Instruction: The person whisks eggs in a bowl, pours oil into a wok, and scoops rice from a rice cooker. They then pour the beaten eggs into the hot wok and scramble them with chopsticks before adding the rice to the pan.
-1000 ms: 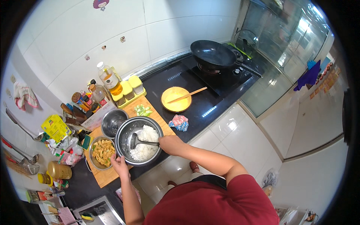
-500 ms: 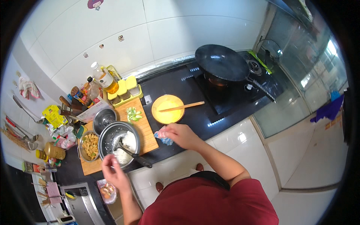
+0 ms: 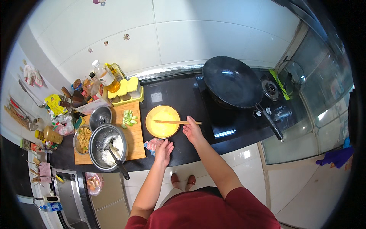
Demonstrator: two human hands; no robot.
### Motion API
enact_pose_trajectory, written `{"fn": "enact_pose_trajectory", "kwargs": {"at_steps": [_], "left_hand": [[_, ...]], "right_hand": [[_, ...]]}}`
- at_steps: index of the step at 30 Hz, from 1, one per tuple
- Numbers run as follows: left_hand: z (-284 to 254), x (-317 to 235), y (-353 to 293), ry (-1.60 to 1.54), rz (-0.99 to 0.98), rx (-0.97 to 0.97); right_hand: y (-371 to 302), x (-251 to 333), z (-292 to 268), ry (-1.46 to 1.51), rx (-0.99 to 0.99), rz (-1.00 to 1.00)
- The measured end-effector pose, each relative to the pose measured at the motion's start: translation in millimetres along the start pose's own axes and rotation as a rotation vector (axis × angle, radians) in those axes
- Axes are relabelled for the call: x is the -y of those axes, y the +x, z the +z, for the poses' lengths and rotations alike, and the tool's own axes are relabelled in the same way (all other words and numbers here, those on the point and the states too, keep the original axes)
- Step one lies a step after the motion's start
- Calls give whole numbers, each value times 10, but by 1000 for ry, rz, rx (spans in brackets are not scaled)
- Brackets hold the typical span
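Observation:
A yellow bowl of beaten egg sits on the black counter, with wooden chopsticks lying across its rim. My right hand is just right of the bowl, fingers apart, near the chopsticks' end. My left hand hovers below the bowl, open, beside a crumpled coloured cloth. A metal pot of white rice with a black-handled spoon stands on the wooden board at the left.
A black wok rests on the stove at the right. Sliced green vegetables lie on the board. A bowl of fried pieces, a small metal bowl, oil bottles and yellow containers crowd the left.
My right hand left the spoon in the rice pot and moved right to the yellow bowl. My left hand moved from the pot to the counter beside the cloth.

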State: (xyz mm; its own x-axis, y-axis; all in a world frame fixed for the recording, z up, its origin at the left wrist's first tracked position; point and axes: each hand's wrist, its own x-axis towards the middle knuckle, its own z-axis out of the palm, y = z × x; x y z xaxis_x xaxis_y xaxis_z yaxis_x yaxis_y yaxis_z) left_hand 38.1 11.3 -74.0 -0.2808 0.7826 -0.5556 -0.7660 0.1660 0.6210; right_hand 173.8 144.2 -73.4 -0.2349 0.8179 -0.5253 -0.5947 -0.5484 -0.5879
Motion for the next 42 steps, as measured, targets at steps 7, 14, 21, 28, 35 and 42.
{"fn": "enact_pose_trajectory", "kwargs": {"at_steps": [7, 14, 21, 28, 35, 42], "left_hand": [[-46, -9, 592, -250, 79, 53], [-70, -63, 650, -322, 108, 128], [50, -279, 236, -229, 79, 212], [153, -413, -164, -102, 133, 285], [444, -408, -614, 0, 128, 240], [534, -289, -927, 51, 98, 187]], "right_hand": [[35, 238, 181, -404, 165, -375], [-415, 538, 444, -811, 242, -455], [-942, 860, 483, -846, 262, -590], [-1215, 1126, 160, -604, 283, -527], [-1316, 1410, -219, -525, 307, -348], [-1576, 1589, -384, -480, 388, -247]]}}
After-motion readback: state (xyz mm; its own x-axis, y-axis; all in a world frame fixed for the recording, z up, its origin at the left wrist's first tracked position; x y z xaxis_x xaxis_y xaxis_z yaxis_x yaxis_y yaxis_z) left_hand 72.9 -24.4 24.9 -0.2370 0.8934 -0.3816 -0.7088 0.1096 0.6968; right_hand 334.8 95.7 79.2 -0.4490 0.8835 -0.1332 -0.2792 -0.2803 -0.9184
